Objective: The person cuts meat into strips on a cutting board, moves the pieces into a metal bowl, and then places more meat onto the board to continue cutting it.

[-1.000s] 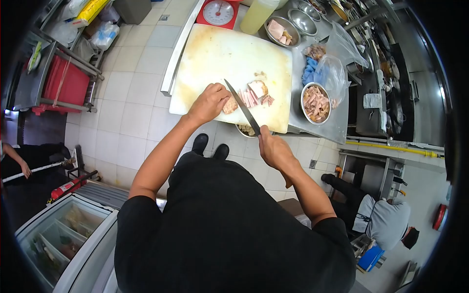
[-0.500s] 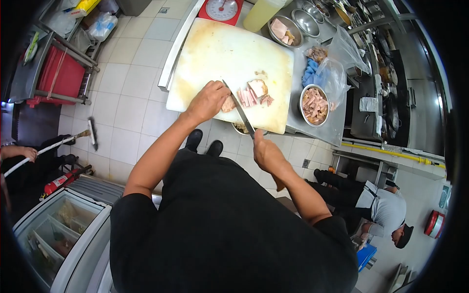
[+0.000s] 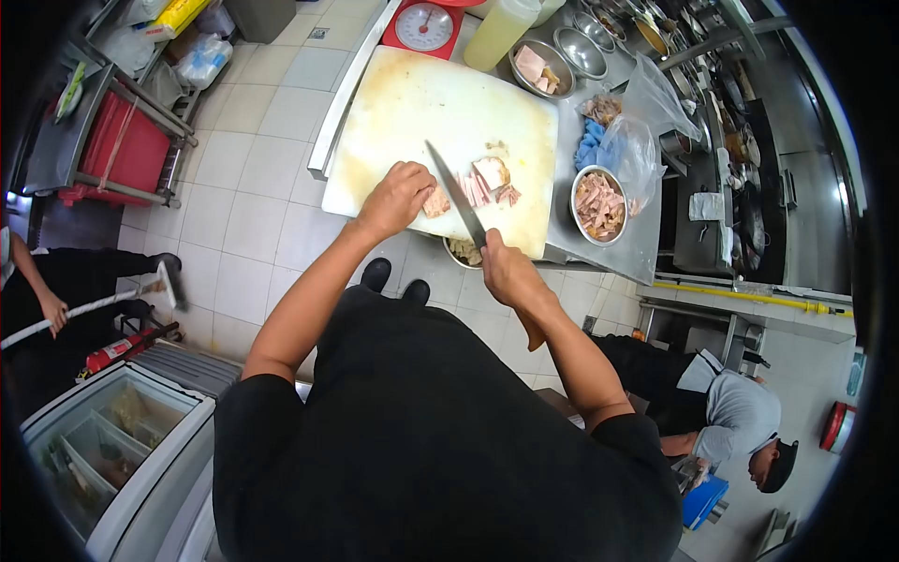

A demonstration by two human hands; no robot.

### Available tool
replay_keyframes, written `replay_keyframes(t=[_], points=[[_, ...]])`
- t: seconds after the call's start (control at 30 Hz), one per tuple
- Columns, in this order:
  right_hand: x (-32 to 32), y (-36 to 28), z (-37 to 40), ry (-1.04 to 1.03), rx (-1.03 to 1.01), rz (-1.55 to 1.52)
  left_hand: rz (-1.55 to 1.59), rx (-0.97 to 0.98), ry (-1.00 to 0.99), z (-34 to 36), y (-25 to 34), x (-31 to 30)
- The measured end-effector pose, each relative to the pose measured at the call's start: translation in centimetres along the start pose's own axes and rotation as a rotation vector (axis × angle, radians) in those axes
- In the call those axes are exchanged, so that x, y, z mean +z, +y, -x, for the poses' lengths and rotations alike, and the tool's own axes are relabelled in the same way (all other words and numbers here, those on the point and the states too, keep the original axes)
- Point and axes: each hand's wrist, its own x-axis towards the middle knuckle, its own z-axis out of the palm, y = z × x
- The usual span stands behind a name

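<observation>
Since the earlier frames the long steel-bladed knife (image 3: 457, 195) has edged its tip slightly farther up the board. At the far left, another person (image 3: 37, 281) has stepped more into view with a white-handled broom (image 3: 94, 307).

The right hand (image 3: 506, 272) has its fingers (image 3: 491, 245) closed tight around the knife's handle. The blade slants away from the body across the board. The left hand (image 3: 398, 197) has its fingers (image 3: 423, 180) curled down, the tips pressing on a pale pink chunk of meat (image 3: 436, 201) just left of the blade. On the blade's other side, touching it or nearly so, lies a small heap of pink meat slices (image 3: 485, 180).

All of this sits near the front edge of a large cream plastic cutting board (image 3: 421, 103), which lies on a steel bench (image 3: 613, 251). A round steel bowl of chopped meat (image 3: 599, 204) stands just right of the board. Beyond that bowl is a clear plastic bag with something blue inside (image 3: 595, 142). Another steel bowl holding pale meat pieces (image 3: 541, 67) is at the board's far right corner, beside a bottle of yellow liquid (image 3: 501, 28) and a red dial scale (image 3: 421, 26). A further bowl (image 3: 464, 251) peeks out under the board's near edge.

Low on the right, a co-worker in a grey shirt (image 3: 740, 421) bends over. A glass-topped chest freezer (image 3: 112, 450) stands at the lower left.
</observation>
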Motion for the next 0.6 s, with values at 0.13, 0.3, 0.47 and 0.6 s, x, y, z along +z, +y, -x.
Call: replay_keyframes(t=[0.13, 0.3, 0.47, 0.6], points=[[-2.5, -1.7, 1.6, -0.039, 0.013, 0.08, -0.038, -0.01, 0.002, 0.2, 0.0, 0.4], [-2.6, -1.5, 2.4, -0.146, 0.013, 0.17, -0.04, 0.0, -0.015, 0.0, -0.1, 0.5], [1.9, 0.3, 0.6, -0.065, -0.054, 0.13, -0.038, 0.011, -0.035, 0.0, -0.2, 0.3], [1.1, 0.6, -0.6, -0.036, -0.035, 0.09, -0.019, 0.02, -0.008, 0.2, -0.2, 0.3]])
